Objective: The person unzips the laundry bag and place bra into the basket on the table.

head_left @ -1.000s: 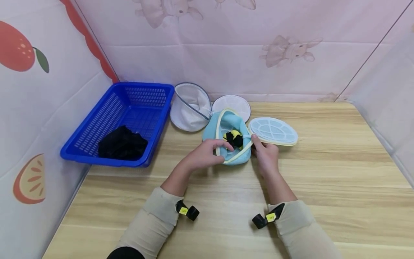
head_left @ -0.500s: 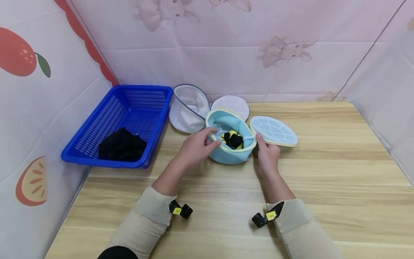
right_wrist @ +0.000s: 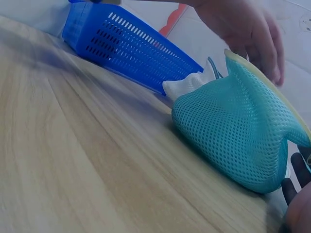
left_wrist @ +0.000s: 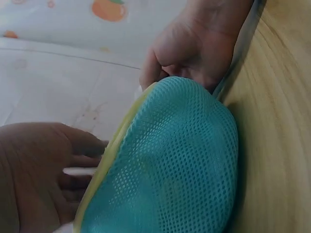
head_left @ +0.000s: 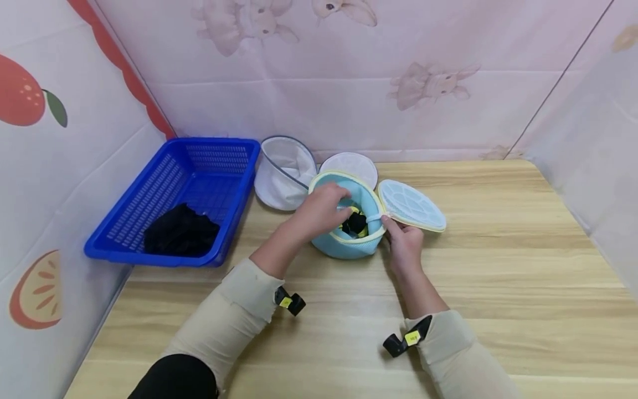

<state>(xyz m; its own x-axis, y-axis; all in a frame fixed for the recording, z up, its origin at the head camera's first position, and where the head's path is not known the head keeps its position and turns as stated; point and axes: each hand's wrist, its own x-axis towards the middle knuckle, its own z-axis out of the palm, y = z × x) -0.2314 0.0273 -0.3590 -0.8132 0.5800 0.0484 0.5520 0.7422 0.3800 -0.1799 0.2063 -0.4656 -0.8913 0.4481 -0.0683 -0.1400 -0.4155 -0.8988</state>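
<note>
A turquoise mesh laundry bag (head_left: 344, 250) with yellow trim stands on the table, its round top unzipped and its lid (head_left: 413, 204) folded out to the right. Inside lies a black-and-yellow item (head_left: 356, 224), partly hidden. My left hand (head_left: 321, 211) is over the opening, fingers loosely bent and dipping inside the rim, gripping nothing that shows. At the hinge between bag and lid, my right hand (head_left: 407, 248) pinches the edge with thumb and fingers. The left wrist view shows the bag's mesh side (left_wrist: 170, 160) between both hands.
A blue plastic basket (head_left: 239, 221) holding a black cloth (head_left: 180, 231) stands at the left. Behind the turquoise bag are a white mesh bag (head_left: 284, 188) and its round white lid (head_left: 351, 166), close to the back wall. The wooden table (head_left: 523, 266) extends right.
The bag's opening has been spread from a folded shape to a round one. My left hand has moved from the near-left rim to over the opening. The right hand keeps its pinch.
</note>
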